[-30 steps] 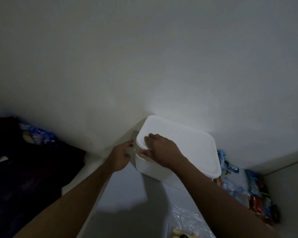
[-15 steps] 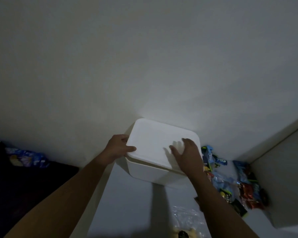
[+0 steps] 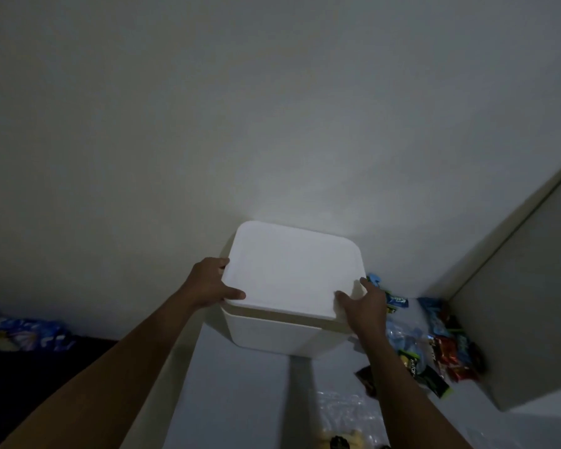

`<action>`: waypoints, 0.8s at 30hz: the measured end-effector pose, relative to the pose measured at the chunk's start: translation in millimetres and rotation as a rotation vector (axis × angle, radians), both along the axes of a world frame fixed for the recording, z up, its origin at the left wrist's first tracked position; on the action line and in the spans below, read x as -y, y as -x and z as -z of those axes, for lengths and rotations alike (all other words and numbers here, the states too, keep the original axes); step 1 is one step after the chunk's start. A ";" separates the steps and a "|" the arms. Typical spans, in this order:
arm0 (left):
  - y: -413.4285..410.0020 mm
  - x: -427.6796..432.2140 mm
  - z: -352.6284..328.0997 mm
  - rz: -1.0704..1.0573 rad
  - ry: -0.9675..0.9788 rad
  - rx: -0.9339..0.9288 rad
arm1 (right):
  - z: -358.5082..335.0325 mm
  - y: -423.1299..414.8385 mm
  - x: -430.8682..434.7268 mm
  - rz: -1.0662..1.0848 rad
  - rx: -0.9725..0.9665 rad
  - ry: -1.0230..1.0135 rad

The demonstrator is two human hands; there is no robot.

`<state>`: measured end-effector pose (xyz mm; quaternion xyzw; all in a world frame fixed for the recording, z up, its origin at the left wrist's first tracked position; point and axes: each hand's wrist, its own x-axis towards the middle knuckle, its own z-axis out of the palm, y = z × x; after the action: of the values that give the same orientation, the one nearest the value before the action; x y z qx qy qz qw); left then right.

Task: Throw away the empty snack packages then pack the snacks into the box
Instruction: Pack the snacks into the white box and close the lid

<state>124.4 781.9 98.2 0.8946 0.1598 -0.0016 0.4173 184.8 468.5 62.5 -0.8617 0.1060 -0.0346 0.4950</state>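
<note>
Snack packs (image 3: 441, 341) are piled on the table (image 3: 240, 400) right of the box (image 3: 272, 335), just beside your right hand (image 3: 363, 306). Clear plastic (image 3: 344, 413) lies near the front. Blue bag (image 3: 26, 332) far left. Box sits against the wall, lid (image 3: 292, 270) on top. Left hand (image 3: 208, 283) grips the lid's left edge, thumb on top. Right hand grips the near-right corner, fingers curled round the side.

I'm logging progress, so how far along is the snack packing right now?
Done: nothing visibly packed; whether empties were binned cannot be told. In hand: left hand and right hand grip the white lid on the box. Left: snack packets lying loose beside the box need packing.
</note>
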 end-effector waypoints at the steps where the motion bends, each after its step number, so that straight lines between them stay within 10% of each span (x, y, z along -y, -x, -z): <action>1: 1.9 -0.4 -1.4 -0.013 0.022 0.028 | -2.1 0.6 0.1 0.008 0.033 -0.011; 16: 172.4 23.7 74.2 -0.057 -0.101 0.195 | 44.6 188.1 -1.2 -0.148 0.090 -0.056; 24: 303.9 18.5 158.7 -0.085 -0.146 -0.216 | 129.7 306.6 1.8 -0.265 -0.242 0.002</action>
<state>-179.5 763.4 -60.5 0.9097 0.2411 -0.0685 0.3312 -121.8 466.7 -67.2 -0.8664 0.0503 0.1349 0.4781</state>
